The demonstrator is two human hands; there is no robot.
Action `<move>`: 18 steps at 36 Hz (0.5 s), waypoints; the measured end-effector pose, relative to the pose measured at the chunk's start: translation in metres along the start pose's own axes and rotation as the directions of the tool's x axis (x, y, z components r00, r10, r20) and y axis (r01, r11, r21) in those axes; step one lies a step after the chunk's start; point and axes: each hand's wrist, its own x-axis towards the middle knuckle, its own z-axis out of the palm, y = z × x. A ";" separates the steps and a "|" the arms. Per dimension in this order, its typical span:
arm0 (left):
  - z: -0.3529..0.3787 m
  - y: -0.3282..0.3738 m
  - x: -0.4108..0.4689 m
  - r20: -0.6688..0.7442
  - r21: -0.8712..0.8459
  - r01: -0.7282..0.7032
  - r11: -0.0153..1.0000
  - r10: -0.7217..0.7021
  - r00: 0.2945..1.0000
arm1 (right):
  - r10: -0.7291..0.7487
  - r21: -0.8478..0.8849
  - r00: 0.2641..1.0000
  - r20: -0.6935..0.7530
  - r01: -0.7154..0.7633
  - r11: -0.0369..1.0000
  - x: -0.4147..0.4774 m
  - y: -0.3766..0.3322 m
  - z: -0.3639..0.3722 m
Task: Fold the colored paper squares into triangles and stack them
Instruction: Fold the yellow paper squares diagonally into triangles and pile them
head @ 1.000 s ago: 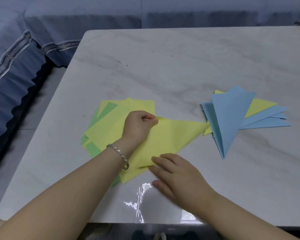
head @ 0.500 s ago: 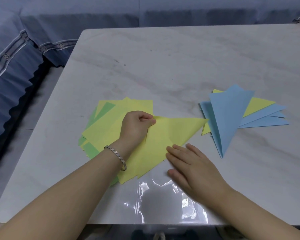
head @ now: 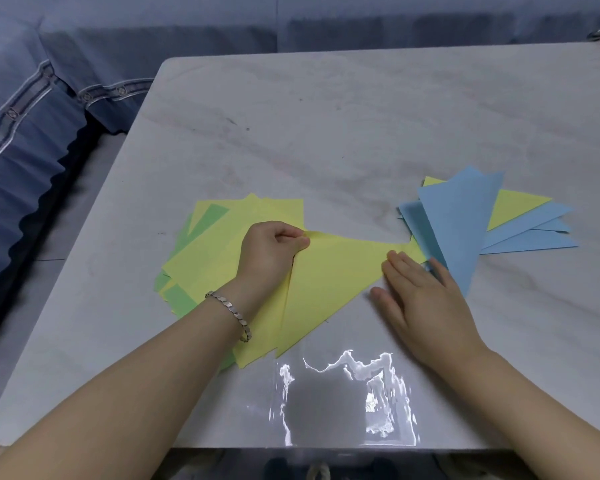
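A yellow paper folded into a triangle (head: 336, 278) lies in the middle of the table, its tip pointing right. My left hand (head: 271, 254) pinches its upper left corner with curled fingers. My right hand (head: 420, 292) lies flat, fingers straight, pressing along the triangle's lower right folded edge near the tip. To the left, under my left hand, sits a loose pile of yellow and green squares (head: 208, 244). On the right lies a fanned stack of folded blue and yellow triangles (head: 465, 216).
The marble table (head: 326, 133) carries a clear plastic sheet (head: 343, 400) with glare at the front edge. A blue sofa (head: 32, 133) stands to the left and behind the table.
My right hand has slid along the fold from the triangle's lower left toward its right tip. My left hand has stayed on the corner.
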 end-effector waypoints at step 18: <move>-0.014 0.032 -0.018 -0.169 -0.319 -0.039 0.947 -0.016 0.985 | 0.201 0.565 0.969 -0.146 -0.085 0.821 0.002 -0.029 -0.012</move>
